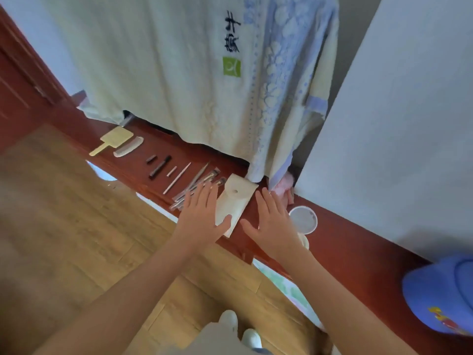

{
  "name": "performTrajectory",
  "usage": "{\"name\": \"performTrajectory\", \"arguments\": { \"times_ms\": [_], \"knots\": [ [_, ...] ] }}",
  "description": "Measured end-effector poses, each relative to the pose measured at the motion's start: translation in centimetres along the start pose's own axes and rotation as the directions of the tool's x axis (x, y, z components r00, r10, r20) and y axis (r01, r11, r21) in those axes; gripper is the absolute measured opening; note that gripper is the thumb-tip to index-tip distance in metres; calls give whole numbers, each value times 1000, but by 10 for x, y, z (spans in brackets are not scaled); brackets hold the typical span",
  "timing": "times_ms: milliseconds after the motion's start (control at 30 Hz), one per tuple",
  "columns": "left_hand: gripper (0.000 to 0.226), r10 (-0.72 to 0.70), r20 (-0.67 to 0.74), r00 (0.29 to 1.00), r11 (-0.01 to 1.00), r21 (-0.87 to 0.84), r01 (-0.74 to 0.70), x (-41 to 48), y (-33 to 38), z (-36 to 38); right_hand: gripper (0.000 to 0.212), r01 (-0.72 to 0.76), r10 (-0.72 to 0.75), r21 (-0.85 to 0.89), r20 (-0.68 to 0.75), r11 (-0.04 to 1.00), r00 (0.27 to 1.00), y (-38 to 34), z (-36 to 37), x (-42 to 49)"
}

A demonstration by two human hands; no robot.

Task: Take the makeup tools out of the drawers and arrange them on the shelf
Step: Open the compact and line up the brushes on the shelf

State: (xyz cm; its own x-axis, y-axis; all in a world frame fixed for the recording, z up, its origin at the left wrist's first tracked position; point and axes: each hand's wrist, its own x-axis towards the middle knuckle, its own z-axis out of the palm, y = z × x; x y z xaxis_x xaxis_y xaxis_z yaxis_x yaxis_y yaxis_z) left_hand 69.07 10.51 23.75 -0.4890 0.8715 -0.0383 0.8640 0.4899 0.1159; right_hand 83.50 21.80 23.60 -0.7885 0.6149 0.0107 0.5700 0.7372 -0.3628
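Observation:
A red-brown wooden shelf runs diagonally across the view. On it lie, from far left, a pale hand mirror, a white comb, dark pencils, a thin pale stick, a bundle of brushes and metal tools, and a white snap pouch. My left hand lies flat and open beside the pouch, its thumb on the pouch's near end. My right hand lies flat and open to the right of the pouch, next to a round compact.
Pale towels hang over the back of the shelf. A white panel stands at the right. A blue cap rests on the shelf's near right end. Wooden floor and my shoes lie below.

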Motion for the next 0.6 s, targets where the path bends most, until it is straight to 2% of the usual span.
{"name": "performTrajectory", "arguments": {
  "times_ms": [67, 300, 400, 600],
  "knots": [
    [86, -49, -32, 998, 999, -3, 49, -13, -10, -12, 89, 51, -51, -20, 0, 999, 999, -15, 0, 5],
    [93, -227, -110, 968, 974, -21, 226, -50, -39, -29, 83, 140, -138, -40, 36, 989, 990, -76, 7, 16],
    [85, -266, -154, 952, 964, -46, 262, -62, -59, -32, 82, 185, -182, -77, 54, 980, 982, -105, 12, 18],
    [93, -317, -202, 927, 948, -61, 312, -95, -128, -37, 84, 283, -275, -124, 72, 951, 959, -164, 34, 23]
  ]
}}
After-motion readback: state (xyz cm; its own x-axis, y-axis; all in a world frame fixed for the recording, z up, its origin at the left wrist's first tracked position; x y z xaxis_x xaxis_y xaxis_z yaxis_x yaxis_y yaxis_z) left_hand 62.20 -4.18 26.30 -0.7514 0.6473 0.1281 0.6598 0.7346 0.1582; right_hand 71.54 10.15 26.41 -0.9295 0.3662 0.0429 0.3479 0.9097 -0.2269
